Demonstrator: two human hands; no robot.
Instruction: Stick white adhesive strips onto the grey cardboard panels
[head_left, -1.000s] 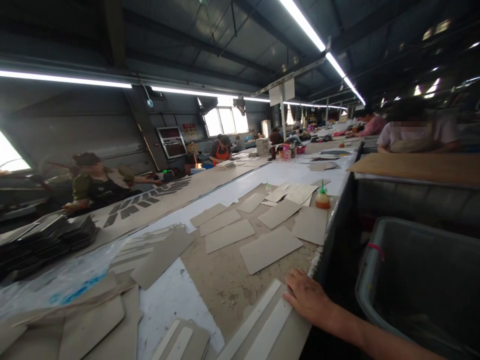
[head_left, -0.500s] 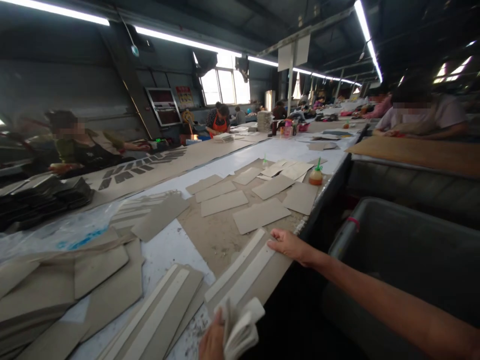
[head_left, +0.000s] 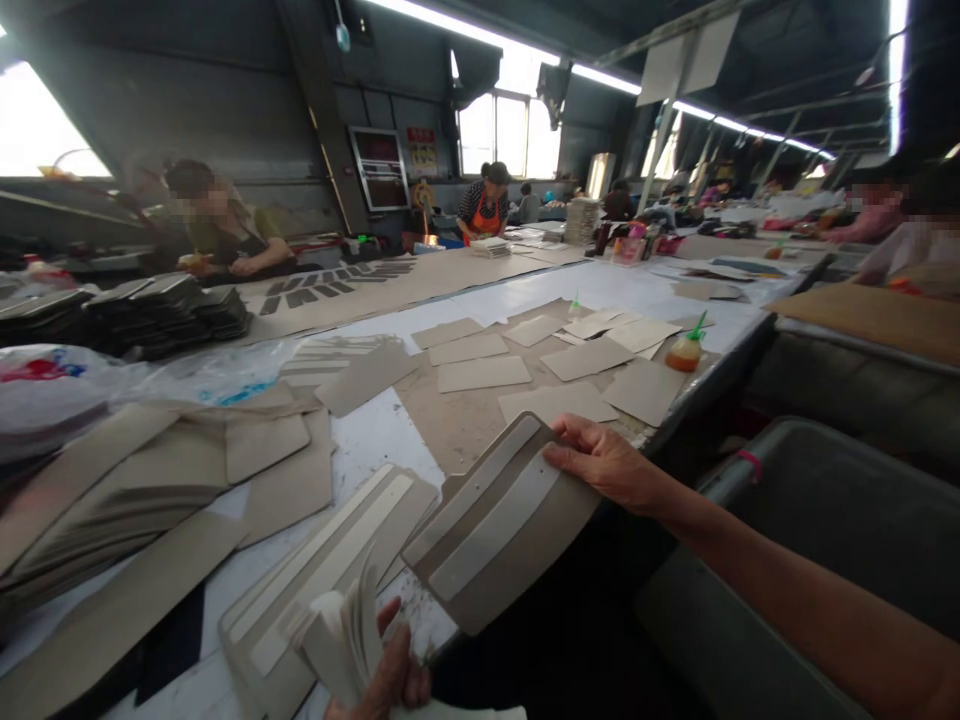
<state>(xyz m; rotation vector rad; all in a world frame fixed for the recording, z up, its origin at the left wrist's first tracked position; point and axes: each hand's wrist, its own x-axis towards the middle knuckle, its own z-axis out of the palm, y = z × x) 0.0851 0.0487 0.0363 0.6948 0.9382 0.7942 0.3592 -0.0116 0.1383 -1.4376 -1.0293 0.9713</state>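
**Cardboard panel lifted at near edge of bench**

Long factory bench (head_left: 525, 290) under strip lights, covered in flat grey card pieces; other people work along the far side and further down.

- Right hand (head_left: 607, 465): grasping the cardboard panel (head_left: 499, 525) at its upper right corner, thumb on top, fingers underneath. Panel is tilted and hangs partly over the near edge of the bench. It carries 2 pale strips (head_left: 491, 520) running lengthwise.
- Left hand (head_left: 394, 680): clenched round a wad of white strips (head_left: 341, 635) at the near edge, bottom of view. Strips fan out above the fingers.
- Handling, my read: panel looks light and stiff, holds its shape from 1 corner with no sag. Corner or long-edge grip should do; bending could crease it or lift the strips. White strips look thin and floppy, easy to spill if the grip loosens.
- A second panel (head_left: 322, 570) with the same 2 strips lies flat just beside the held one, toward the left.
- Containers: grey bin (head_left: 840, 500) beside the bench on the right, contents hidden in shadow, cannot tell. Glue bottle (head_left: 685, 350) with green nozzle stands upright near the right edge among loose card sheets; looks filled with orange-ish liquid.
- Dark stacks (head_left: 165, 315) sit toward the far left edge, clear plastic bag (head_left: 60, 385) next to them.
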